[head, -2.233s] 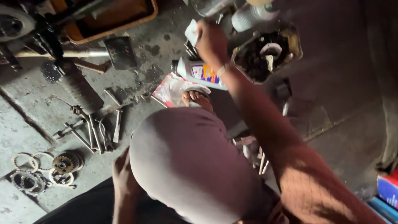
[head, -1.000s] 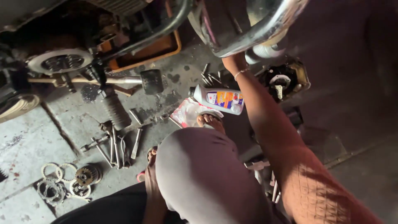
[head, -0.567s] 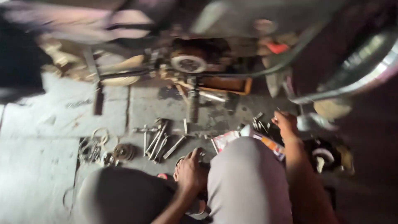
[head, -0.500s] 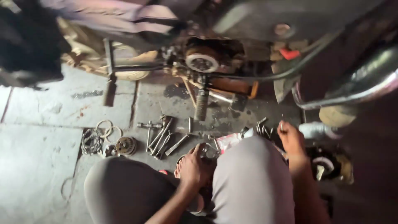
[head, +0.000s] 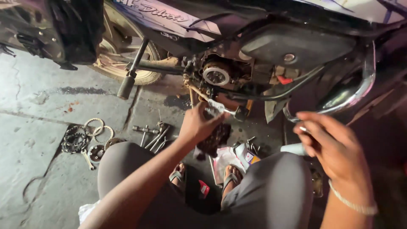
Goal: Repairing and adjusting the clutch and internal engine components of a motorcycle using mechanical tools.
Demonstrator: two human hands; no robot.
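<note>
Left hand [head: 196,125] now forward, by rings [head: 94,127].

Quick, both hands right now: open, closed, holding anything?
Left hand: closed on a ratchet wrench below the engine.
Right hand: fingers pinched on a small metal part; what kind is unclear.

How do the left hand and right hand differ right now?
The left hand reaches forward to the motorcycle engine, closed around a metal tool; the right hand is raised nearer the camera, away from the engine, pinching a small metal piece in its fingertips. The right wrist wears a bracelet; the left wrist shows none. Both are bare.
</note>
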